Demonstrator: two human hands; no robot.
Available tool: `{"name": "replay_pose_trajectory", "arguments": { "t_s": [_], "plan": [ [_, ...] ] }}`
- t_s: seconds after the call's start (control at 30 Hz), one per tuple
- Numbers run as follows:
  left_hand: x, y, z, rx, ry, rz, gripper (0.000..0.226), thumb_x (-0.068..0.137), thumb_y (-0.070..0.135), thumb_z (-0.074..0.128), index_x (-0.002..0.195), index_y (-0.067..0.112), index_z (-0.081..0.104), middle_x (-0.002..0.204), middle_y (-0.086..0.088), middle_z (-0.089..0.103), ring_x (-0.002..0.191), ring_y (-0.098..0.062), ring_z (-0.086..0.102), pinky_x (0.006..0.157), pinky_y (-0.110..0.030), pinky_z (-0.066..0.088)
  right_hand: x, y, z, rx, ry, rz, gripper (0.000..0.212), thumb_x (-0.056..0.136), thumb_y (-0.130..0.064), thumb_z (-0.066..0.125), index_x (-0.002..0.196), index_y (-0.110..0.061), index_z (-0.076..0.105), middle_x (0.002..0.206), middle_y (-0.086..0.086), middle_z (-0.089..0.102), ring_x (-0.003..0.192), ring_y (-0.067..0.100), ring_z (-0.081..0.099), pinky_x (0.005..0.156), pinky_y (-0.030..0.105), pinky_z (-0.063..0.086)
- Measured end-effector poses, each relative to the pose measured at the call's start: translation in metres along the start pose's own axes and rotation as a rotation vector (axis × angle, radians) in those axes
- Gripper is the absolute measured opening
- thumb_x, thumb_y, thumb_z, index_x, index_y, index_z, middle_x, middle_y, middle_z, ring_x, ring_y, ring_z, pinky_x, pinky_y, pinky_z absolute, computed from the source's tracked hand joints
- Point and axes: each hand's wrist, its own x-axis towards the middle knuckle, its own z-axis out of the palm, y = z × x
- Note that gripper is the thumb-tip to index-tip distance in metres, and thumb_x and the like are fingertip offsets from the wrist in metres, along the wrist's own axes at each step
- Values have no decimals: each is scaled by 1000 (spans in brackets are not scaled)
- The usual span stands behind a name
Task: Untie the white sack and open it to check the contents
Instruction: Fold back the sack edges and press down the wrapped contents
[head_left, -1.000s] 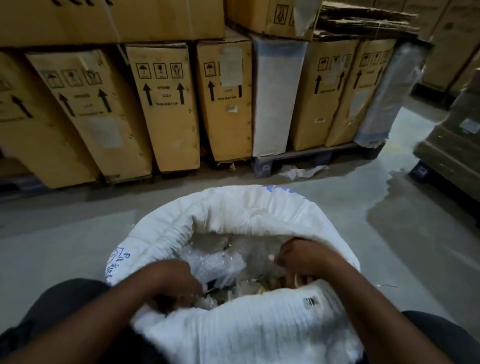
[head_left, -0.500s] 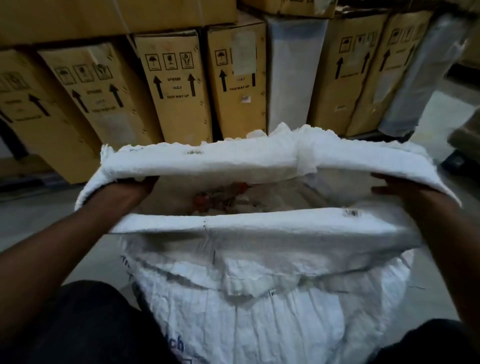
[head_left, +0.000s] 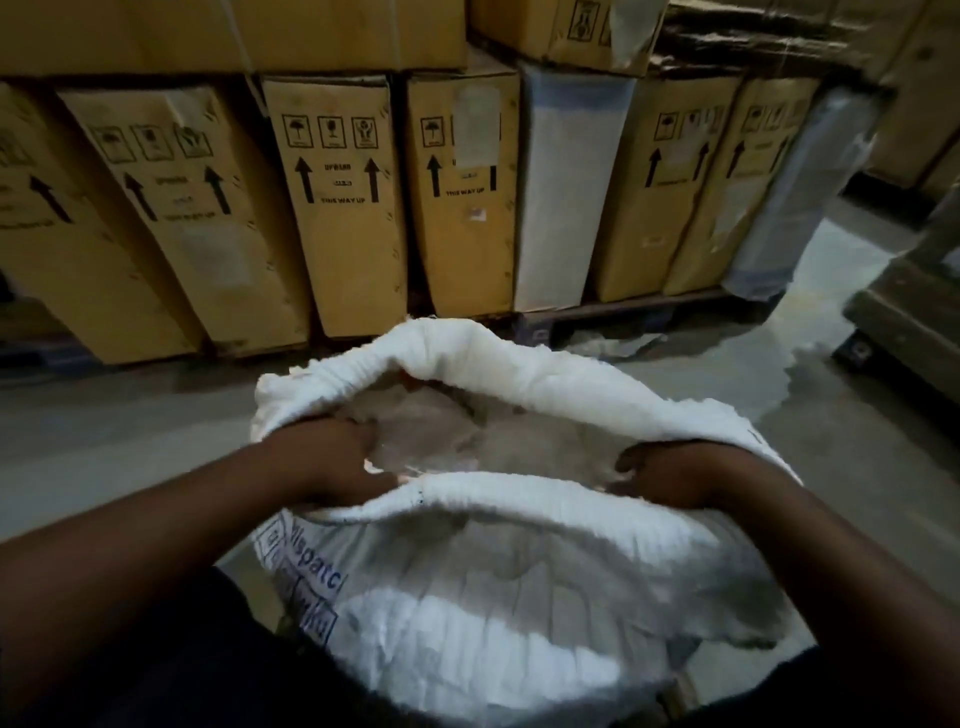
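Note:
A white woven sack (head_left: 493, 587) with blue printing stands on the floor between my knees, its mouth spread wide. My left hand (head_left: 332, 467) grips the rolled rim at the left side of the mouth. At the right side my right hand (head_left: 670, 475) grips the rim the same way. Inside the opening lie pale, clear plastic-wrapped contents (head_left: 441, 436), blurred and hard to make out. No tie or string shows on the sack.
A row of tall cardboard boxes (head_left: 337, 208) with arrow marks leans on a pallet (head_left: 597, 317) straight ahead, with more boxes stacked above. A wrapped white panel (head_left: 566, 192) stands among them. Bare grey floor (head_left: 114, 431) lies left; another pallet stack (head_left: 914, 322) sits at right.
The sack's mouth has dropped lower from its raised, stretched position. Both hands moved down and inward along the rim. The view tilted back toward the floor.

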Motion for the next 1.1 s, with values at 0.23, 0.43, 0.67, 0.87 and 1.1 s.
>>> {"name": "replay_pose_trajectory", "arguments": {
  "t_s": [0.23,0.43,0.67,0.87,1.1],
  "plan": [
    [-64,39,58,181,-146,362,88,91,46,62,167,32,19,172,6,23,158,-16,23,130,-36,12,-35,-75,44,152,9,-530,62,78,-67,74,134,-42,64,131,-24,62,117,7,59,107,34,47],
    [-86,64,53,386,-524,384,60,89,25,68,148,23,58,151,-6,56,139,-27,53,116,-39,45,-41,-76,75,-87,-437,-611,47,83,-65,73,111,-27,74,91,-15,67,89,7,60,79,28,47],
    [-36,50,13,-348,110,246,33,101,31,57,131,38,68,120,10,72,103,-12,70,93,-30,55,3,-58,65,585,474,-363,25,91,-40,72,115,-33,74,82,-5,77,75,8,72,79,36,60],
    [16,49,50,-562,429,215,105,84,71,67,168,38,12,175,8,15,161,-16,14,128,-37,22,34,-63,74,259,620,-330,100,85,-58,71,165,-36,14,173,-2,13,160,22,11,129,43,13],
    [34,24,51,-464,514,159,148,56,99,61,165,37,-18,171,14,-29,160,-15,-22,130,-52,-1,64,-15,55,395,685,-224,139,68,-67,83,166,-29,-8,175,-5,-8,160,14,-10,131,43,6]
  ]
}}
